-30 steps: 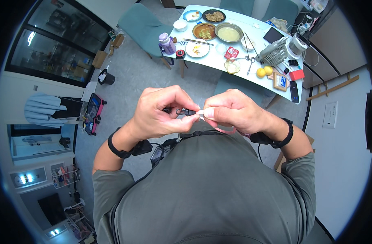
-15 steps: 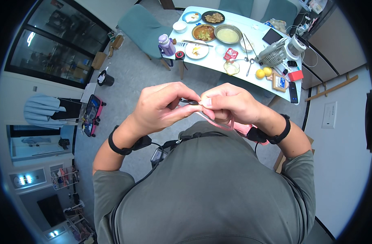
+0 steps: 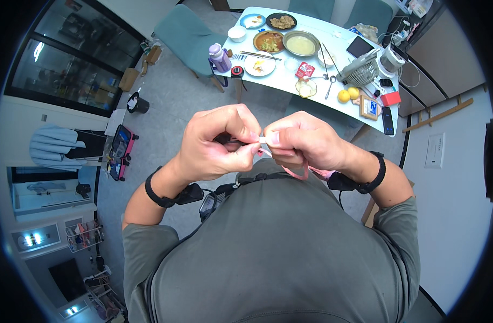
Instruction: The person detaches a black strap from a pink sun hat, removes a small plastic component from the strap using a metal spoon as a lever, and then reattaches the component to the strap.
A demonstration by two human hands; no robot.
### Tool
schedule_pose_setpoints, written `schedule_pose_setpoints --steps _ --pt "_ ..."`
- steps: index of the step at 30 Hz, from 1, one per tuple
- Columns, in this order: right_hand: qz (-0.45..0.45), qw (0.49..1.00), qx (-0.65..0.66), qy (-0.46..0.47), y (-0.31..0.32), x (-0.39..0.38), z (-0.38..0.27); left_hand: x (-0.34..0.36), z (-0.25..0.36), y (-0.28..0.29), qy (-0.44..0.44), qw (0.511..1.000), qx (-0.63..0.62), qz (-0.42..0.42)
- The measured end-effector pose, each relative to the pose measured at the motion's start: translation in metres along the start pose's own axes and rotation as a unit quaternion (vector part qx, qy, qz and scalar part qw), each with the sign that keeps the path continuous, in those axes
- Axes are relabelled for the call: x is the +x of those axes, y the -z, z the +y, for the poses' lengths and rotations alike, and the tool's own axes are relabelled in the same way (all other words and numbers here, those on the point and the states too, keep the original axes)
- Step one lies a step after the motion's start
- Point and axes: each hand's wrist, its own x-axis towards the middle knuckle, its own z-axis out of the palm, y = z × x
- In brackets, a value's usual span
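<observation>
In front of my waist, both hands meet fingertip to fingertip. My left hand [image 3: 218, 141] is closed in a pinch; a small dark object shows partly inside its curled fingers, its kind hidden. My right hand [image 3: 305, 141] pinches a narrow pink strap [image 3: 299, 175], which loops down below the fingers. A short pale end [image 3: 263, 140], seemingly of the strap, bridges the small gap between the two pinches. More pink material hangs behind my right wrist, mostly covered.
Beyond my hands stands a white table [image 3: 281, 81] with dishes of food, a purple bottle [image 3: 219, 57], a fan [image 3: 359, 71] and two yellow fruits. A teal chair [image 3: 184, 37] is at its left. An open pink suitcase [image 3: 121, 152] and a black bin [image 3: 138, 103] stand on the floor.
The two pinches have drawn slightly apart, showing the pale end between them. The dark object in my left hand now sits farther back within the fingers.
</observation>
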Motion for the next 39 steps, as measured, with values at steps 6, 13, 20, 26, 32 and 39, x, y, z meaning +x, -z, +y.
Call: schedule_pose_setpoints --steps 6,13,20,26,32,39 --pt "-0.002 1.0 -0.013 -0.005 -0.005 -0.006 0.001 -0.001 0.003 -0.001 -0.028 0.999 0.014 -0.011" --pt "0.077 0.985 0.075 0.132 0.058 -0.044 -0.009 -0.012 -0.005 0.098 -0.065 0.977 -0.08 0.186" --pt "0.041 0.992 0.004 0.118 0.033 -0.023 -0.019 0.002 0.001 0.056 0.071 0.987 -0.112 0.089" --pt "0.082 0.987 -0.063 0.125 0.029 -0.025 -0.018 -0.001 -0.005 0.046 0.071 0.993 -0.053 0.077" --pt "0.106 0.978 -0.12 0.136 0.026 -0.021 -0.018 0.004 -0.006 0.042 0.096 0.994 -0.041 0.042" --pt "0.112 0.98 -0.123 0.108 0.022 -0.015 -0.021 0.005 0.006 0.029 0.121 0.991 -0.001 0.049"
